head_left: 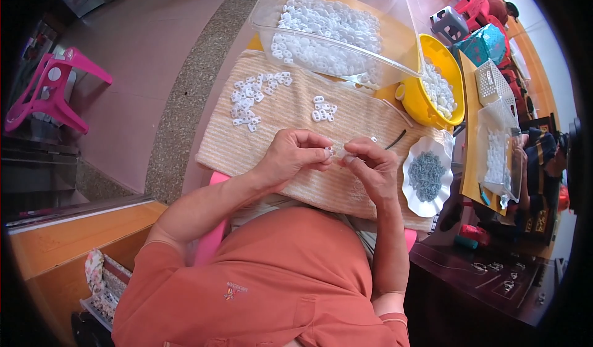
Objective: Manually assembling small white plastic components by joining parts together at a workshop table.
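In front of my belly, my left hand (293,154) pinches a small white plastic piece (330,152) between thumb and forefinger. My right hand (374,167) is closed in a pinch just beside it; what its fingertips hold, if anything, is too small to make out. Both hands are over a striped beige towel (296,94). Past them lies a small group of white oval plastic pieces with holes (322,108), and a larger scatter of the same pieces (247,97) is farther left. A white wavy-rimmed dish (412,192) of small grey metal parts (426,175) sits right of my right hand.
A clear plastic bin (262,35) heaped with white pieces stands at the far side, with a yellow basket (425,109) of white pieces to its right. A black thin rod (396,139) lies near the dish. A pink stool (58,91) stands left. Another person's arm (524,162) shows at right.
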### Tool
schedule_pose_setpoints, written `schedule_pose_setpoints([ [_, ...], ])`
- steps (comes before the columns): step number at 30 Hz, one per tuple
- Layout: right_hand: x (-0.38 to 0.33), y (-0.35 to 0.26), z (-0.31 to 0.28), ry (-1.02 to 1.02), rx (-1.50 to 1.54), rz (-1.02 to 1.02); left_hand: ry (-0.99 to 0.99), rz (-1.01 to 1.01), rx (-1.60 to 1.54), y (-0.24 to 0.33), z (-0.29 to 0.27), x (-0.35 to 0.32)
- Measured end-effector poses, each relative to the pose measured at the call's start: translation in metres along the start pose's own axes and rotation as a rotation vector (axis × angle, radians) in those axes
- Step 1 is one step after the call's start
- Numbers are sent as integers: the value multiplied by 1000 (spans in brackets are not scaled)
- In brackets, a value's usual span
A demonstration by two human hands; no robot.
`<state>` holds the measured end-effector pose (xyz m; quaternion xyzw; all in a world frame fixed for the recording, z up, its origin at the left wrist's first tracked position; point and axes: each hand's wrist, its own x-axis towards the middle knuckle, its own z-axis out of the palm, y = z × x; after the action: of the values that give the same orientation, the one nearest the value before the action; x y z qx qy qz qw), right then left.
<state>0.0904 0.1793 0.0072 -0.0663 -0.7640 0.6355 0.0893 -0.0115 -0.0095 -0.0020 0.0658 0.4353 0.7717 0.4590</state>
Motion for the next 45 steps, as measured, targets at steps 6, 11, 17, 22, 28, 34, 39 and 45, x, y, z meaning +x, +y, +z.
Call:
schedule_pose_setpoints([
  [6,-1,-12,11,16,178,229,-15,0,-10,2,2,-1],
  [11,-2,-10,13,61,360,241,-34,-13,-18,3,4,-3],
  [17,-7,-10,21,134,396,288,-39,-16,-43,0,1,-2],
  [22,-8,-3,26,162,395,246,-29,-21,-51,0,2,-1],
  [28,-9,-6,28,198,395,268,-22,-25,-66,-1,0,0],
  [34,-11,-3,32,204,424,250,-15,-20,-75,-1,2,-1],
  [39,-12,-1,33,265,494,233,-9,-24,-80,-1,1,-1],
  [45,-12,-7,26,216,453,307,0,-23,-99,0,2,-2],
])
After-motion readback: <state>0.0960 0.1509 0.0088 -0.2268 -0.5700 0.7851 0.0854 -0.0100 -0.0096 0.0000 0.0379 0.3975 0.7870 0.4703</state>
